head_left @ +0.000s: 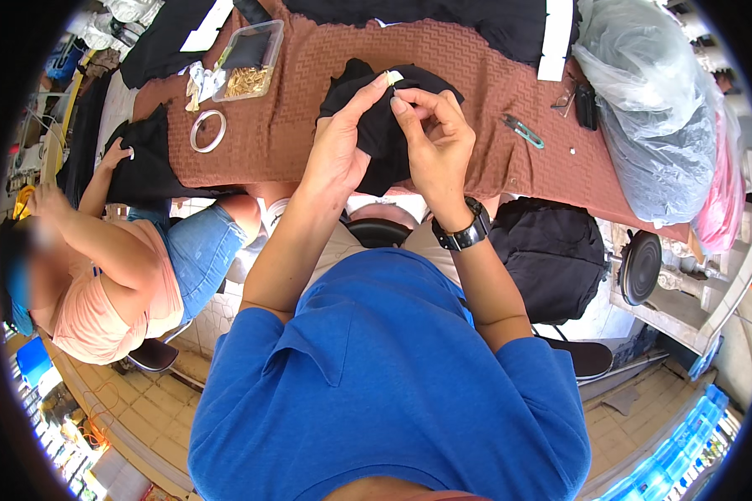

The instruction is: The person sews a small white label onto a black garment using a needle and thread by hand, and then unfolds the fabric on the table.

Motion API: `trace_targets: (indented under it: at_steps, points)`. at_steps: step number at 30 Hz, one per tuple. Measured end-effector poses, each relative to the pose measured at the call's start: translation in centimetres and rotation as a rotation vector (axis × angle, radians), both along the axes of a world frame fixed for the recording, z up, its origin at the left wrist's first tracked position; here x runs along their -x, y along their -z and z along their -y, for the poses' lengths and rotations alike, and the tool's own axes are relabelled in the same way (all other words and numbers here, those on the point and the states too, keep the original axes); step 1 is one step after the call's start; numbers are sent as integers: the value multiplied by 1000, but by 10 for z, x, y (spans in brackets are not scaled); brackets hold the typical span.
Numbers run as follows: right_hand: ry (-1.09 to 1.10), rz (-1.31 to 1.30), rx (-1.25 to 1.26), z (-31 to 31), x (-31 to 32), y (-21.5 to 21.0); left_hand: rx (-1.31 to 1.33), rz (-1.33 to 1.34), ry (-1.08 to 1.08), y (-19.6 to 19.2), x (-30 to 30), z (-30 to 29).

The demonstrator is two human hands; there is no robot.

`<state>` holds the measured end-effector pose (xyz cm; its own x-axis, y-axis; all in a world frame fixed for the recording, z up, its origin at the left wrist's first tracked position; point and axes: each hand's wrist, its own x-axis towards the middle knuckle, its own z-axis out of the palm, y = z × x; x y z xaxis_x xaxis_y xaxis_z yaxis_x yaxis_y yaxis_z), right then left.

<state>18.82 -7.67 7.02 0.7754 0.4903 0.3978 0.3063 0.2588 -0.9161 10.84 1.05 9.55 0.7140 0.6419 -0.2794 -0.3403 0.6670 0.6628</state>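
A piece of black cloth (384, 163) lies bunched over the near edge of the table, under and between my hands. My left hand (342, 142) is closed, thumb and fingers pinching the cloth with a small white label (393, 77) at the fingertips. Close beside it, my right hand (439, 138) has thumb and index finger pressed together just below the label. Whatever sits in that right pinch is too small to make out. A dark watch (464, 230) is on my right wrist.
A brown cloth-covered table (485, 71) holds green thread snips (524, 132), a clear box (251, 63) with gold-coloured small pieces, a white ring (208, 131) and a stuffed plastic bag (652, 108). A co-worker (117, 275) sits at left with black cloth. Black fabric (547, 259) is piled at right.
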Motion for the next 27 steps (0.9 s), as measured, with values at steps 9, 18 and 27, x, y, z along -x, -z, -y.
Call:
trace_targets:
  at_steps: [9,18,27]
  points:
    - [-13,-50,-18,-2,-1,5,7,-9,4,-1,-1,1]
    - [-43,-89,-24,0,-1,3,19,-28,-5,1,-2,1]
    - [-57,-116,-26,1,-2,5,11,-21,-1,-1,-3,3]
